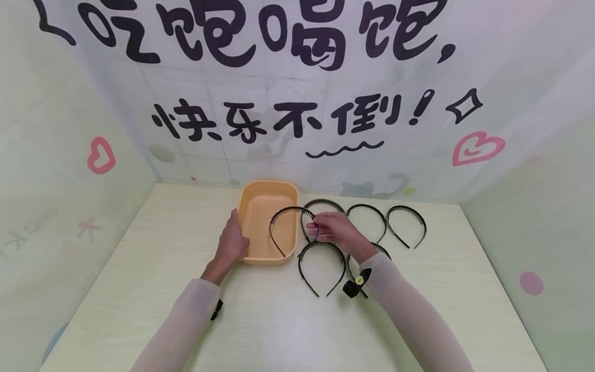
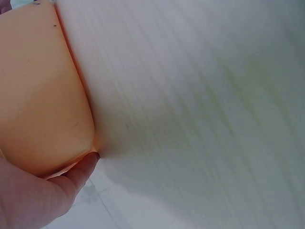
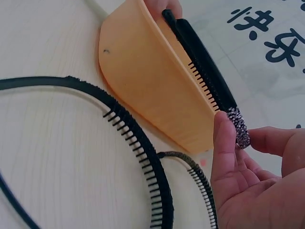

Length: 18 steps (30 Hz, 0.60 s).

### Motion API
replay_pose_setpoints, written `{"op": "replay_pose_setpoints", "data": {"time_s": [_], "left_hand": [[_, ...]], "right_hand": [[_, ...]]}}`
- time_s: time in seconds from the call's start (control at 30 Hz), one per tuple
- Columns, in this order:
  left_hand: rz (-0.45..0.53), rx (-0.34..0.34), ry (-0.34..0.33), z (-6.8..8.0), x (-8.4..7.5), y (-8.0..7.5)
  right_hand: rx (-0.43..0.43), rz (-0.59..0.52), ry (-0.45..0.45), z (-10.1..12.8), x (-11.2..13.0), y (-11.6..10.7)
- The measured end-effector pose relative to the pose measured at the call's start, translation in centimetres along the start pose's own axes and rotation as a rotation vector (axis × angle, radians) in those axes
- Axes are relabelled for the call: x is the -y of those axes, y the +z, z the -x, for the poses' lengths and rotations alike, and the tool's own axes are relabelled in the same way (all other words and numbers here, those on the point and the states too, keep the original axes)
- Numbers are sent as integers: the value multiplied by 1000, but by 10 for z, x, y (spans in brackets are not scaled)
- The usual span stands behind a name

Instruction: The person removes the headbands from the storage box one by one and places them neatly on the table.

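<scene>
A black toothed headband (image 1: 292,208) is pinched between the thumb and fingers of my right hand (image 1: 341,231) and overlaps the bin's right side in the head view. In the right wrist view, the held part of this headband (image 3: 209,62) has a sparkling, stone-covered section at the fingertips. My left hand (image 1: 232,240) grips the left wall of an orange plastic bin (image 1: 265,261). The left wrist view shows that hand's fingers (image 2: 81,174) against the bin's edge (image 2: 52,95).
More black headbands lie right of the bin: a back row with one headband (image 1: 367,206) in its middle and another (image 1: 409,208) farthest right, and a front one (image 1: 322,245). The right forearm partly covers another headband (image 1: 383,251). Printed cloth walls (image 1: 260,160) surround the pale table (image 1: 279,320).
</scene>
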State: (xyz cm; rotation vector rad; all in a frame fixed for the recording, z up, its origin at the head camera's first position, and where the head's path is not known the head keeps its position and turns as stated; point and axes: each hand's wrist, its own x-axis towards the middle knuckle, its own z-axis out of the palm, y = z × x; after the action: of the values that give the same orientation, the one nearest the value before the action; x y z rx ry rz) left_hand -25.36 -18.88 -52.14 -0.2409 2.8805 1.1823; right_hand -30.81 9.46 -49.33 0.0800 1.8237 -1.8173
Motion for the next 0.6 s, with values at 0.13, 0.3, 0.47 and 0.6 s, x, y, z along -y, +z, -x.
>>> {"op": "replay_pose_setpoints", "data": {"time_s": [0.13,0.3,0.47,0.6], "left_hand": [[12,1,1,0,0,-1],[13,1,3,0,0,0],[8,-5,9,0,1,-1],[14,0,6,0,0,-1]], "right_hand": [[16,-4,-9,6,-3,-13],[11,12,-12,13,-8,-30],[6,14,-15,21,-11,-47],[-4,21,-12,27,-14,-59]]}}
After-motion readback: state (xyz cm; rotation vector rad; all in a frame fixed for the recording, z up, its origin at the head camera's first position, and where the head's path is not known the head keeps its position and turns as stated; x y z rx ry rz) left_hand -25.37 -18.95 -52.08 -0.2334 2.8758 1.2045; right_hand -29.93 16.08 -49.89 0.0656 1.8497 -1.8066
